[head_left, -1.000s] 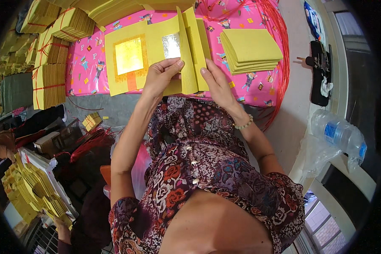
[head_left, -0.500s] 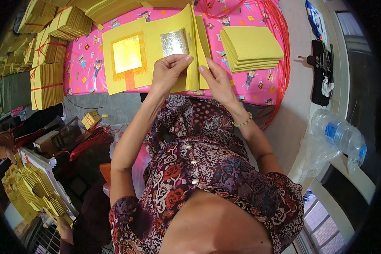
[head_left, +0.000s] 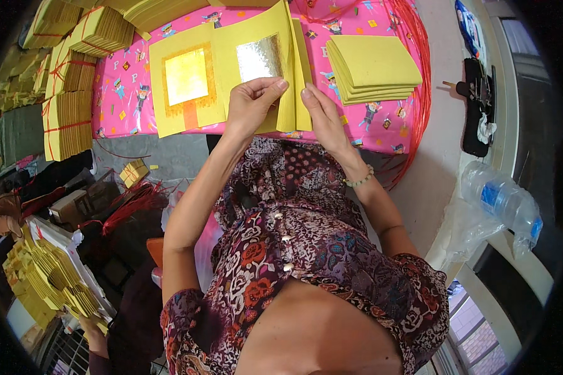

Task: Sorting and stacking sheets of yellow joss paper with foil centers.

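Note:
On a pink patterned tablecloth (head_left: 122,115), a wad of yellow joss paper (head_left: 228,59) lies spread before me. Its left leaf carries a gold square (head_left: 186,78) in an orange border; the leaf beside it has a silver foil square (head_left: 260,57). My left hand (head_left: 253,106) pinches the edge of the standing yellow leaves, thumb against forefinger. Just right of those leaves is my right hand (head_left: 325,119), thumb and fingers stretched out beside the paper's edge; whether it touches is hard to see. A stack of folded yellow paper (head_left: 374,65) sits to its right.
Bundles of yellow paper (head_left: 69,128) tied in red stand at the left. Red plastic strings (head_left: 419,81) hang over the table's right edge. A plastic bottle (head_left: 503,194) lies far right. At lower left, another person's hand (head_left: 94,334) is by more yellow paper.
My right hand's fingers have come away from the standing leaves and straightened. My left hand keeps its pinch, and the leaves have shifted slightly.

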`<control>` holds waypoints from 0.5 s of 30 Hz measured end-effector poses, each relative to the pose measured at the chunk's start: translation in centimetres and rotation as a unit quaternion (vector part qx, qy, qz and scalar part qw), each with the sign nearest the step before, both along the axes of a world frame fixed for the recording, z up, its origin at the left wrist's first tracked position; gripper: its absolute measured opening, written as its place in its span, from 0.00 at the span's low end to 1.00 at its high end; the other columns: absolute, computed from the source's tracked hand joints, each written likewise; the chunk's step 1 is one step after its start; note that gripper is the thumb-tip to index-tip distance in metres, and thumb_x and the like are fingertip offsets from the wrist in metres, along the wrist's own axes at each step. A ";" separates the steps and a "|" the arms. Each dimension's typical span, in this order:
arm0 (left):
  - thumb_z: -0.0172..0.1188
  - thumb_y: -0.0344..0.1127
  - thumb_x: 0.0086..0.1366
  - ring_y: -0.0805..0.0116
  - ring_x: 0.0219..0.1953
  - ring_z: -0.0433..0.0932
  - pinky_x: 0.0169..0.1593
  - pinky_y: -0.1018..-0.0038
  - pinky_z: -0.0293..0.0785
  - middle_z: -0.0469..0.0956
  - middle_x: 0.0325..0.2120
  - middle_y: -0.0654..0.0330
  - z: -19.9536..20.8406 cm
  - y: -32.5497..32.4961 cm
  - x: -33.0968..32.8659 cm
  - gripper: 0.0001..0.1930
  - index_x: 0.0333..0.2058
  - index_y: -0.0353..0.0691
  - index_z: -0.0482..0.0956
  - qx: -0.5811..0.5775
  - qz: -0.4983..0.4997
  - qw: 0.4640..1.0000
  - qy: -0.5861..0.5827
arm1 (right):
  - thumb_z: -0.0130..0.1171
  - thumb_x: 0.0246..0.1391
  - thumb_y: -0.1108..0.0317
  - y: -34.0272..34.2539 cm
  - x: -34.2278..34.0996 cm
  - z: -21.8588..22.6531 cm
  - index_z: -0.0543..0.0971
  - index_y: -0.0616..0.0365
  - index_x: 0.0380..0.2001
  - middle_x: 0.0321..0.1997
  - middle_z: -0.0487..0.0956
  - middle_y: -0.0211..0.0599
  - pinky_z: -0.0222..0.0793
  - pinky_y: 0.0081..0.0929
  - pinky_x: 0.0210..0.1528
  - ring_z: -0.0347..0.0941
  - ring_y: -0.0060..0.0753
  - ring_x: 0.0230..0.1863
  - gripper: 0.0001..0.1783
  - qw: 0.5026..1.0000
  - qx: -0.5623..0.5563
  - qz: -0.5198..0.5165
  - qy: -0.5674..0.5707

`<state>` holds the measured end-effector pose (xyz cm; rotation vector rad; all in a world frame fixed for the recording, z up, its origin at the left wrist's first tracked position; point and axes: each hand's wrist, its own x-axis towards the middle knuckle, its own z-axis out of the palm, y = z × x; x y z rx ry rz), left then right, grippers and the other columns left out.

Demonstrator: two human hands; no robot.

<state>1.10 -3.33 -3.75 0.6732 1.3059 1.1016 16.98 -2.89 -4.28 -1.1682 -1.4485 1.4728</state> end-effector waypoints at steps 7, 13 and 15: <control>0.64 0.35 0.59 0.82 0.25 0.73 0.30 0.84 0.70 0.79 0.24 0.64 0.4 0.0 0.2 0.12 0.36 0.32 0.81 0.005 0.013 1.000 -0.001 | 0.42 0.65 0.55 0.3 0.4 -2.5 0.65 0.73 0.55 0.54 0.72 0.51 0.59 0.27 0.58 0.66 0.36 0.56 0.29 1.000 -0.014 0.002 0.000; 0.64 0.37 0.59 0.84 0.25 0.71 0.30 0.84 0.69 0.78 0.24 0.66 0.6 0.0 0.2 0.12 0.36 0.34 0.81 -0.003 0.003 1.000 0.011 | 0.42 0.65 0.54 0.3 0.3 -2.1 0.63 0.75 0.56 0.57 0.69 0.54 0.56 0.28 0.61 0.63 0.38 0.60 0.30 0.999 -0.038 0.010 0.027; 0.64 0.36 0.59 0.83 0.24 0.72 0.29 0.84 0.69 0.78 0.24 0.65 0.4 0.0 0.2 0.12 0.36 0.32 0.81 0.004 0.008 1.000 0.010 | 0.42 0.65 0.54 0.2 0.3 -1.3 0.63 0.75 0.56 0.57 0.69 0.53 0.55 0.28 0.62 0.63 0.37 0.60 0.31 0.998 -0.048 0.018 0.026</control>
